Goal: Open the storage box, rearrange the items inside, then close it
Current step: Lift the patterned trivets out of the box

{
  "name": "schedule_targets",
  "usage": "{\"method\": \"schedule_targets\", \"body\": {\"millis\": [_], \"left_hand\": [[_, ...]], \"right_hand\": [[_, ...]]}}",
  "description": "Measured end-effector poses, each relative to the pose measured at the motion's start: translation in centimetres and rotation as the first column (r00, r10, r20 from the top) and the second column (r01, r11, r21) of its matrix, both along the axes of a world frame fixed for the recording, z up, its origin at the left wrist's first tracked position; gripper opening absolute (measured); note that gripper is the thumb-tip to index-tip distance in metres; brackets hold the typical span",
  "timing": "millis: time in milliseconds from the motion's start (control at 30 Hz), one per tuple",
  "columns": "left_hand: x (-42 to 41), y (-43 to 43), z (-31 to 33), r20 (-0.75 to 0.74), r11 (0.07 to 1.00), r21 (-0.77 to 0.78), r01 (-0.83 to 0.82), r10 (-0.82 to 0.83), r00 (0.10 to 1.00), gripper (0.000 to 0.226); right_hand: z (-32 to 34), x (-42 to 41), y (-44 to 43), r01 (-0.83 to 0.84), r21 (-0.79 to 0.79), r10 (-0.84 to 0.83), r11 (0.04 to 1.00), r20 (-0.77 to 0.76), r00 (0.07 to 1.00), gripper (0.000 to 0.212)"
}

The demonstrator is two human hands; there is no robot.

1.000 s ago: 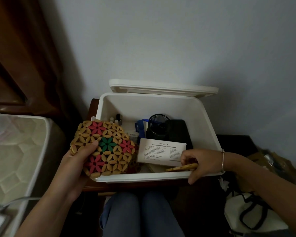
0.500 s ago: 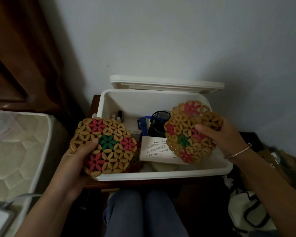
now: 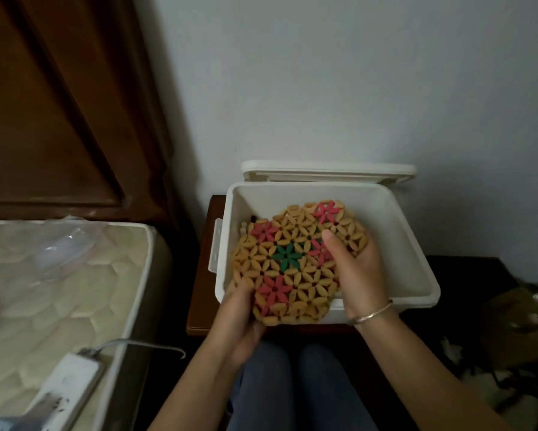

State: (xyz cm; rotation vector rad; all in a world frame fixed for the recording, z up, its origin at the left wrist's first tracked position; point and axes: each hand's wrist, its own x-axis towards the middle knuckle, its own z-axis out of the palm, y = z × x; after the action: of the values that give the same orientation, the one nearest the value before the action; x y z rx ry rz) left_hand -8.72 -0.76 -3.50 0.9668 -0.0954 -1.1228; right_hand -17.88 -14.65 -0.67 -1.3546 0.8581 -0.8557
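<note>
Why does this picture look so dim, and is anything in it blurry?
Head view: the room light is low, so the dark wooden headboard and the floor lose detail. The white plastic storage box and the flower-patterned wooden bead mat read clearly. The brown bag at the right edge is smeared, and the wide lens bends the edges.

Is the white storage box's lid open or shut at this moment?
Open. The lid stands tipped back against the wall behind the storage box, whose inner walls are exposed.
</note>
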Motion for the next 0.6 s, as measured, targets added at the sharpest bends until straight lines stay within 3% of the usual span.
{"method": "schedule_targets", "body": {"millis": [133,433,600], "left_hand": [[-1.2,1.3,0.2,-0.057,0.998,-0.070,-0.011,0.007,0.998,0.047],[-2.8,2.5,1.2,-0.095,0.994,-0.109,0.013,-0.023,0.995,0.059],[-3.3,3.1,1.4,-0.084,0.990,-0.136,0.048,-0.060,0.995,0.067]], "right_hand": [[-0.3,-2.1,0.9,0.115,-0.102,-0.115,0.988,0.000,0.993,0.023],[1.7,-4.7,2.3,0.078,-0.093,-0.072,0.993,0.074,0.995,0.047],[1.9,-4.8,3.5,-0.003,-0.027,0.006,1.000,0.127,0.992,0.045]]}}
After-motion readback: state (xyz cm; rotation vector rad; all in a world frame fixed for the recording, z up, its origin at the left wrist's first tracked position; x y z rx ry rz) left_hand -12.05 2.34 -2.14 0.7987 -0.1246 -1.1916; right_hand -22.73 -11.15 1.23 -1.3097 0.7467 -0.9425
